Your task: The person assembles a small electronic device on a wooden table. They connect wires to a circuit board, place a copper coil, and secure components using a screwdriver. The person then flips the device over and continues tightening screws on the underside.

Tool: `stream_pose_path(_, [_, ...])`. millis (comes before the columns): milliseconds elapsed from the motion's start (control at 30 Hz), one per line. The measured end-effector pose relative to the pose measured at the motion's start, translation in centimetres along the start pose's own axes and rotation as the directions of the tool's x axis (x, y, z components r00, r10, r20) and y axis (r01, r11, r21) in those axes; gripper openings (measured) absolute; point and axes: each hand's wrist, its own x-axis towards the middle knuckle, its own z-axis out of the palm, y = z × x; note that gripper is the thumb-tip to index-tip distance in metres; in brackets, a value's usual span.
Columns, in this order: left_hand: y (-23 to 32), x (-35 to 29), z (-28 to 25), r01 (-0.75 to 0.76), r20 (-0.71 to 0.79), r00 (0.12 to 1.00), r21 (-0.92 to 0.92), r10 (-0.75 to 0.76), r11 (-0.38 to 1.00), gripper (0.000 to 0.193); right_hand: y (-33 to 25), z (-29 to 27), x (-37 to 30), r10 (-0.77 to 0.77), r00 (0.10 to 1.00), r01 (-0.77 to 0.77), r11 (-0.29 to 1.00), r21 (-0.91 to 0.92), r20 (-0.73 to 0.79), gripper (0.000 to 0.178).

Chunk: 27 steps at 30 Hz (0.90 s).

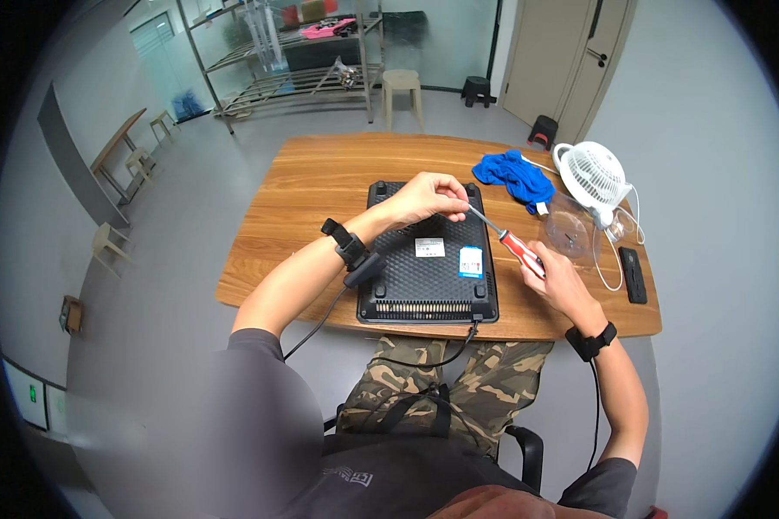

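My right hand (560, 281) is wrapped round the red and white handle of a screwdriver (521, 252), whose metal shaft points up and left. At its tip, the thumb and fingers of my left hand (429, 197) are pinched together; whatever they hold there is too small to make out. Both hands are above a flat black appliance (407, 272) that lies underside up, with round feet, a slotted vent along the near edge and a textured surface. It bears a white label (429, 247) and a blue and white sticker (470, 262). My left forearm crosses its left part.
On the wooden table (299, 208), to the right, are a blue cloth (518, 177), a white fan (594, 177) with its cord, a clear round dish (568, 232) with small dark bits, and a black bar-shaped object (632, 275). A black cord (469, 339) hangs off the near edge.
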Motion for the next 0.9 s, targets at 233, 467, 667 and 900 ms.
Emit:
stream_pose_path(233, [0.3, 0.0, 0.4, 0.029, 0.002, 1.0, 0.037, -0.029, 0.999, 0.015, -0.1, -1.2, -0.1, 0.054, 0.997, -0.054, 0.999, -0.002, 0.055, 0.033])
stream_pose_path(467, [-0.2, 1.0, 1.2, 0.058, 0.047, 0.997, 0.013, -0.059, 0.998, 0.016, 0.7, -2.0, -1.0, 0.032, 0.999, -0.031, 0.999, -0.037, 0.021, 0.039])
stream_pose_path(667, [-0.4, 1.5, 2.0, 0.106, 0.043, 0.993, 0.023, -0.107, 0.994, 0.02, 0.6, -3.6, -1.1, 0.082, 0.997, -0.083, 0.996, 0.016, 0.012, 0.036])
stream_pose_path(900, [-1.8, 1.2, 3.7, 0.183, 0.165, 0.969, 0.034, -0.186, 0.983, 0.013, 0.4, -7.6, -0.5, 0.123, 0.992, -0.123, 0.992, 0.033, -0.003, 0.035])
